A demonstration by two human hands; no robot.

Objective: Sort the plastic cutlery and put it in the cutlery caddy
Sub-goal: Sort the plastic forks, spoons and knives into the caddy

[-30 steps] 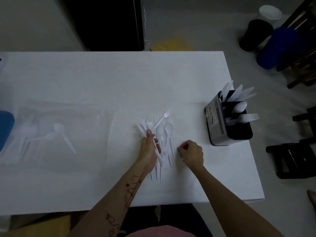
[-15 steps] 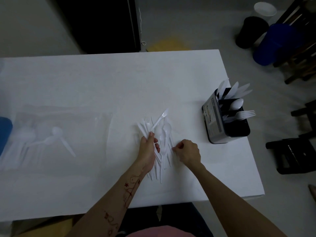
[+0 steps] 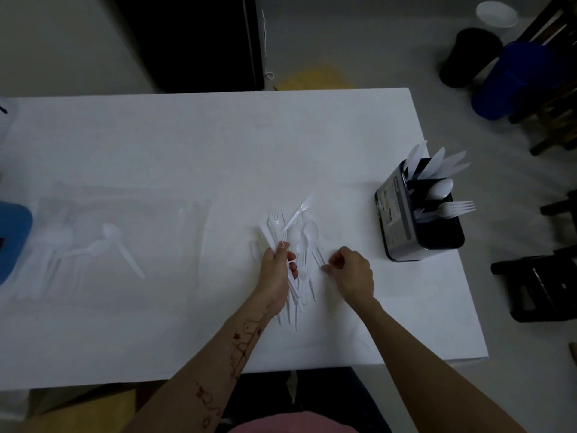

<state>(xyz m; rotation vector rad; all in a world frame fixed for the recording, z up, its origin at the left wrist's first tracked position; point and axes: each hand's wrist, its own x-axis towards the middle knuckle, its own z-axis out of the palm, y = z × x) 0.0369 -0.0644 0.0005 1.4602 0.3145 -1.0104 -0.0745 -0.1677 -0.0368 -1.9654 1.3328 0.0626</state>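
**Operator:** Report the position of my hands and the cutlery.

**Technician:** Take the cutlery caddy [image 3: 418, 214] as your reference; it stands near the right edge of the table [image 3: 187, 145]. The loose pile of cutlery [image 3: 304, 242] lies to the left of the caddy, well apart from it. Your left hand [image 3: 278, 270] is at the pile's left side, fingers curled round a bundle of white pieces. Your right hand [image 3: 351, 273] sits between the pile and the caddy, fingers curled, fingertips at the pile's right edge; it appears to pinch a thin handle, but white on white makes this uncertain.

**Operator:** What does the caddy hold?

**Technician:** Knives [image 3: 437, 162] occupy the far compartment, a spoon [image 3: 440, 187] the middle one, a fork [image 3: 452, 209] the near one. A clear bag [image 3: 118, 242] with more spoons lies far left of the caddy.
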